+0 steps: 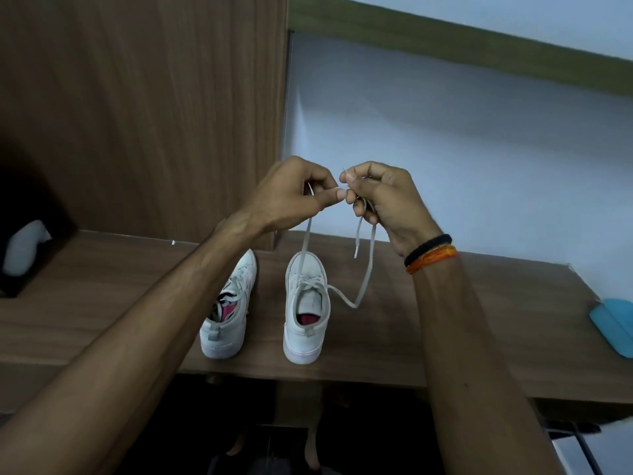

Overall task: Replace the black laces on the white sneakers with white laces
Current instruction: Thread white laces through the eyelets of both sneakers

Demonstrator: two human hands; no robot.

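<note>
Both hands [342,197] pinching white lace [365,282] above right sneaker [306,313]; blue cloth [615,323] nearby.

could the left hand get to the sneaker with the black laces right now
Probably not at once: the left hand is raised, pinching the white lace of the right sneaker. The path to the left sneaker looks unobstructed once it releases.
</note>
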